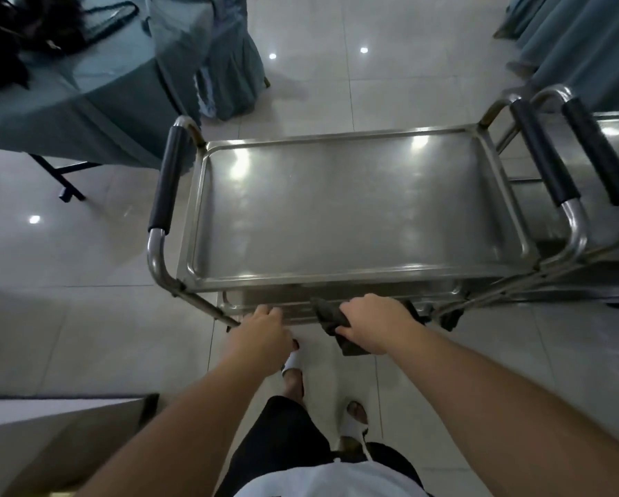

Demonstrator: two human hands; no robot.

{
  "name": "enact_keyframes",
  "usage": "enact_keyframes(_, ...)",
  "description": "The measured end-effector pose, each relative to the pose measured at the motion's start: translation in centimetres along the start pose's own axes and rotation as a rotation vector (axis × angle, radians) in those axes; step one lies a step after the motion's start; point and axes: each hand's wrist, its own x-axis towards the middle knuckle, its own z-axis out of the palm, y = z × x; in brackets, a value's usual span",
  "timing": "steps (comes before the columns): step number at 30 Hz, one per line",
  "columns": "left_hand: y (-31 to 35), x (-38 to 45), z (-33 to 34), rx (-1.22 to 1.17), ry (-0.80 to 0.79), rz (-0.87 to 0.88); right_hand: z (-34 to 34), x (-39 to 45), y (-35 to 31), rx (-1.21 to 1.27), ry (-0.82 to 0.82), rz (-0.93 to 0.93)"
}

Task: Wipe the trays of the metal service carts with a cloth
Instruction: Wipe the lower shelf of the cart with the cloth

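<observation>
Cart (354,209) hemmed: second cart (595,166) right, draped table (85,102) left.

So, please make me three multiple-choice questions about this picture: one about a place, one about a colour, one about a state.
1. Where is the cloth?
A. on the top tray
B. at the lower tray's near edge
C. on the table

2. What colour are the handle grips?
A. black
B. red
C. white

3. What does the right hand do?
A. hangs free
B. grips the cloth
C. holds a handle

Key: 1 B, the cloth lies below the top tray; 2 A, the grips look black; 3 B, its fingers curl round the cloth.
</observation>
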Motion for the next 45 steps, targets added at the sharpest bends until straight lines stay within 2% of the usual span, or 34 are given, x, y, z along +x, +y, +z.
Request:
enact_keyframes(4,-1.0,-1.9,2.4,0.015,-0.007,0.001,2.7,-1.9,-1.6,0.002,0.03,-0.016)
enact_keyframes(7,-2.7,-2.4,3.5,-0.01,-0.015,-0.007,4.3,-2.1,-3.3,0.014,-0.012,0.02)
enact_keyframes(16,-11.4,-1.9,5.0,-0.016,-0.118,-0.038,6.7,1.9,-10.5,0.12,-0.086,0.09)
enact_keyframes(21,-15.4,-1.3,6.4,0.0,-0.147,-0.075,8.2,4.2,-14.2,0.182,-0.069,0.103)
enact_keyframes(30,-16.7,1.0,9.0,-0.073,-0.142,-0.209,10.4,8.6,-14.2,0.171,-0.016,0.035)
enact_keyframes(36,-17.9,5.3,12.1,-0.174,-0.103,-0.267,12.8,14.3,-13.1,0.195,0.063,0.021)
enact_keyframes(40,-20.2,10.4,14.5,-0.21,-0.031,-0.286,15.5,19.2,-13.1,0.237,0.12,0.043)
enact_keyframes(45,-24.0,17.6,17.9,-0.376,0.079,-0.343,18.4,26.7,-14.3,0.25,0.231,0.032)
